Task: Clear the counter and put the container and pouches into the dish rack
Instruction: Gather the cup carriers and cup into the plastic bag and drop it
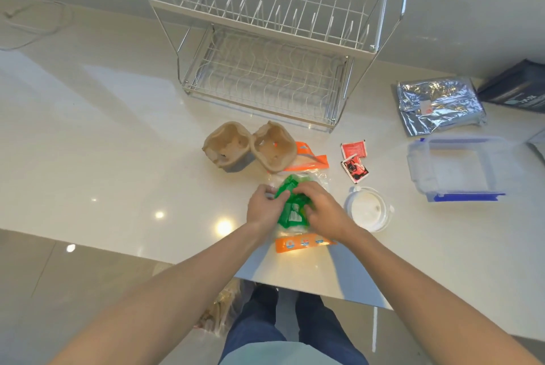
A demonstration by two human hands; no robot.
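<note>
Presently both hands are down at the near edge of the desk (118, 134), working on one bundle. Left hand (264, 208) and right hand (321, 208) are each curled onto a crumpled green plastic piece (290, 202), fingers pinching it from either side. Green piece lies on top of a clear pouch with orange strips (300, 242); one orange end shows toward the person, the other (309, 158) past the hands toward the rack.

Dish rack (271, 49): white wire, two tiers, at the back of the desk against the wall, directly beyond the hands. Nothing rests on either tier.

Between rack and hands, slightly left: two tan moulded pulp trays (250, 146) side by side, touching each other, the right one overlapping the far orange strip.

Right of the pouch: two small red sachets (354, 158), one partly overlapping the other. Nearer the person, just beside the right hand: round white lid (368, 208), flat on the desk.

Further right: clear rectangular container with blue clips (457, 170), open side up, well apart from the hands. Beyond it: silver foil pouch (436, 102), flat, near the rack's right foot. Dark box (519, 87) touches the foil pouch's far right corner, partly cut by the frame edge.

Far left, back of the desk: thin white cable (35, 28) in a loose loop.

Below the desk edge: the person's legs in dark trousers (295, 326), and a clear bag with tan contents (218, 311) on the floor, too blurred to identify.
</note>
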